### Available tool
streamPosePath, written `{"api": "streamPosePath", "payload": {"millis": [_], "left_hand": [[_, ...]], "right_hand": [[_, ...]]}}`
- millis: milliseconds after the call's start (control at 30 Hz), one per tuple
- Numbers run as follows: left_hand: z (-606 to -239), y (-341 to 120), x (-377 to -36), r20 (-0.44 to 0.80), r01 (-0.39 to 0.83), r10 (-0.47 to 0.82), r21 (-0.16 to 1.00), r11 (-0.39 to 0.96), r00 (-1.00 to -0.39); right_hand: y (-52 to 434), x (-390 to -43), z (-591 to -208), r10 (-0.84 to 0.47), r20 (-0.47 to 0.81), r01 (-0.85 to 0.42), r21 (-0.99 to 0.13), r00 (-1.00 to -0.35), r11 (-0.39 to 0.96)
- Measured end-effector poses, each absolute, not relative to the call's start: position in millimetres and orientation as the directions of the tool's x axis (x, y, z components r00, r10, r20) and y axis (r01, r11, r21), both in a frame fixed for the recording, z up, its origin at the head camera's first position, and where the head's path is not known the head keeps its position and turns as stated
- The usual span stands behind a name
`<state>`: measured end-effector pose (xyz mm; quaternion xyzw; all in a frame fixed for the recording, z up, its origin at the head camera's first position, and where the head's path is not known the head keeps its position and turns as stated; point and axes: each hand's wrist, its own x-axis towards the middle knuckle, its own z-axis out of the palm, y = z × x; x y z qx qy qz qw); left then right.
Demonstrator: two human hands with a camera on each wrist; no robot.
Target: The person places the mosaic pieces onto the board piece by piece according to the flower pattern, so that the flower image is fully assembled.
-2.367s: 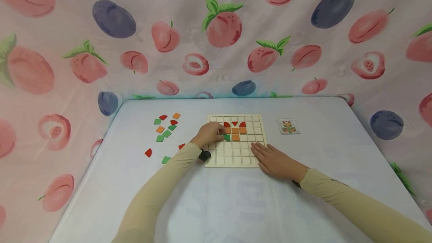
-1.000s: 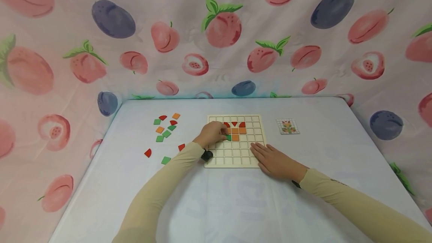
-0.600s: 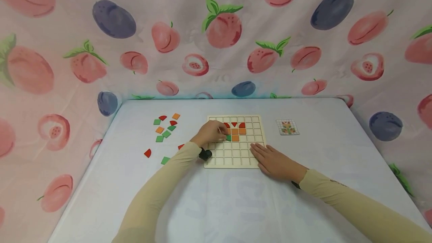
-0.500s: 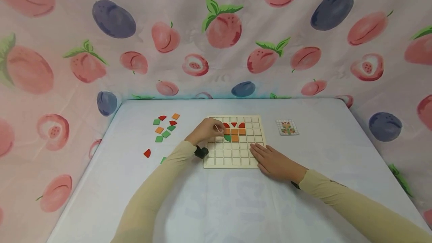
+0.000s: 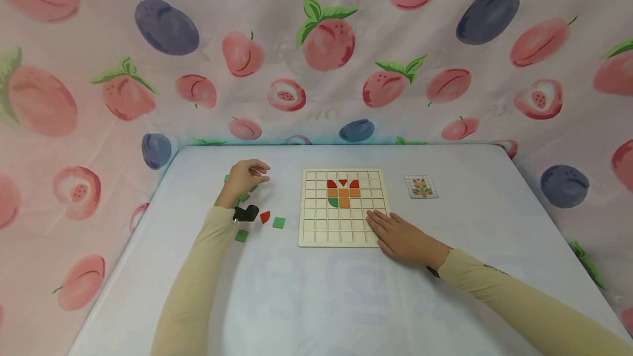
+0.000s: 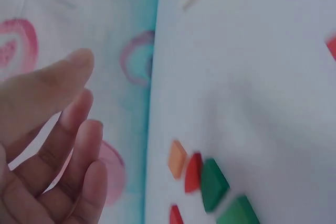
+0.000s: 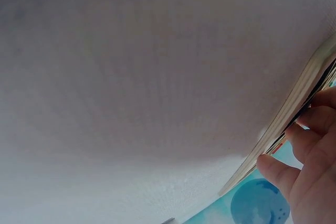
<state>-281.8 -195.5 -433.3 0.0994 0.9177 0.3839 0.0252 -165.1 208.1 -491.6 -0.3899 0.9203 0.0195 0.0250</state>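
A wooden grid board (image 5: 316, 238) lies mid-table with red, orange and one green tile (image 5: 333, 202) set in its upper cells. My left hand (image 5: 245, 176) hovers over the pile of loose tiles (image 6: 202, 179) left of the board, fingers relaxed and spread, holding nothing. The right hand (image 5: 398, 232) lies flat on the board's near right corner, its fingers (image 7: 307, 145) against the board's edge (image 7: 283, 124).
A small pattern card (image 5: 422, 186) lies right of the board. A red tile (image 5: 265, 216) and green squares (image 5: 279, 222) sit between the pile and the board. Fruit-print cloth (image 5: 316, 54) walls the table on three sides.
My left hand left the green tile in the board and moved left to the loose tile pile. The right hand stayed on the board's corner.
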Motion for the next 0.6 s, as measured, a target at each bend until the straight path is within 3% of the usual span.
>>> {"api": "streamPosePath", "payload": {"millis": [133,333,600], "left_hand": [[-442.3,-216.4,-277.8,0.041,0.115,0.124,0.724,0.680,-0.991],[-461.2,-235.6,-276.7,-0.043,-0.005,0.041,0.749,0.663,-0.998],[-477.0,-244.2,-281.3,-0.050,-0.006,0.042,0.709,0.706,-0.998]], "right_hand": [[208.2,-165.2,-492.1,-0.718,-0.057,-0.720,0.029,-0.694,0.694],[206.9,-164.7,-490.0,-0.713,-0.052,-0.714,0.016,-0.699,0.700],[205.6,-163.5,-488.3,-0.709,-0.058,-0.710,-0.001,-0.703,0.704]]}}
